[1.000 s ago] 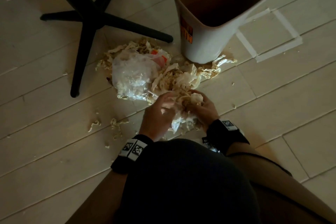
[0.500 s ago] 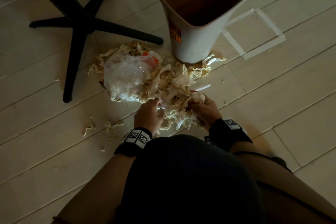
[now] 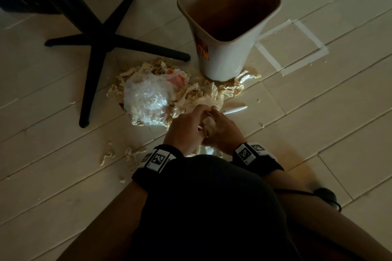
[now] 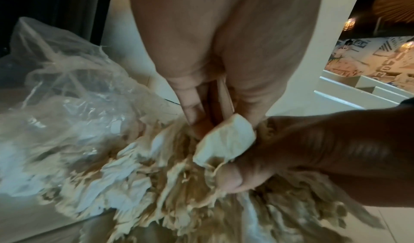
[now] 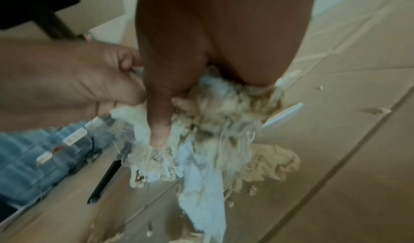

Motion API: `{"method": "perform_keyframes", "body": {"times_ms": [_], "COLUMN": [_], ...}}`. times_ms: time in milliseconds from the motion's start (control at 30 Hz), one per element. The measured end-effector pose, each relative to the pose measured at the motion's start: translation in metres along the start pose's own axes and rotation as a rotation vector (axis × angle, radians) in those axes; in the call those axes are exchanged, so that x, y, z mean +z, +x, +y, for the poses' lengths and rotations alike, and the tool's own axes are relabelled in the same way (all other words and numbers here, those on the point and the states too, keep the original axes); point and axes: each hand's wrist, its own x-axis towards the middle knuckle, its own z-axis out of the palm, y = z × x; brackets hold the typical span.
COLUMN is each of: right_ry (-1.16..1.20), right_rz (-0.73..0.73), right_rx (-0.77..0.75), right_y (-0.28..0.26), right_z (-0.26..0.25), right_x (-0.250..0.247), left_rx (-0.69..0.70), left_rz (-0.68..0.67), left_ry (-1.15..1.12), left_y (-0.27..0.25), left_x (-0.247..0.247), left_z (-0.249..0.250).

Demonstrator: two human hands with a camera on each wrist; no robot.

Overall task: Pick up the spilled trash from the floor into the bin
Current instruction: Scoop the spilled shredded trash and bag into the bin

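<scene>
Bare floor (image 3: 318,133) lay right of the fingers; bin (image 3: 222,57) stood beyond. Left hand (image 3: 184,131) and right hand (image 3: 224,131) both clenched the wet paper trash (image 3: 209,124).

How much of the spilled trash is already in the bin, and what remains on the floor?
Nothing looks done: the bin stands upright and seems empty inside. In hand: the left hand and right hand together grip a clump of wet paper shreds, still low over the floor. Left: the clear plastic bag, the shreds beside the bin's base, a white plastic utensil and small scraps.
</scene>
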Motion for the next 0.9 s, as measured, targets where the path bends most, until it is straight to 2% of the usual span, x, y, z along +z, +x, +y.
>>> {"method": "perform_keyframes", "body": {"times_ms": [67, 200, 300, 367, 467, 567, 667, 800, 900], "right_ry": [-0.048, 0.003, 0.059, 0.06, 0.039, -0.073, -0.124, -0.148, -0.118], "right_rz": [0.059, 0.15, 0.172, 0.22, 0.274, 0.285, 0.319, 0.385, 0.468], "right_rx": [-0.031, -0.003, -0.045, -0.087, -0.131, -0.177, -0.196, -0.205, -0.219], "right_y": [-0.001, -0.001, 0.002, 0.004, 0.008, 0.01, 0.012, 0.013, 0.015], "right_z": [0.0, 0.002, -0.006, -0.015, -0.035, -0.058, -0.078, -0.096, -0.111], "right_x": [0.0, -0.008, -0.02, -0.031, -0.048, -0.062, -0.079, -0.107, -0.13], "left_rx": [0.016, 0.043, 0.079, 0.057, -0.038, -0.04, -0.075, -0.252, -0.387], "left_rz": [-0.03, -0.005, 0.129, 0.228, 0.256, 0.294, 0.434, 0.589, 0.569], "left_ry": [-0.012, -0.108, -0.196, -0.22, -0.279, -0.331, -0.556, -1.122, -1.166], "left_y": [0.0, 0.001, -0.001, -0.003, -0.011, -0.019, -0.022, -0.022, -0.022], "left_x": [-0.001, -0.009, -0.022, -0.025, -0.021, -0.014, -0.013, -0.026, -0.027], "left_z": [0.005, 0.012, 0.009, -0.002, -0.022, -0.027, -0.018, -0.006, -0.016]}}
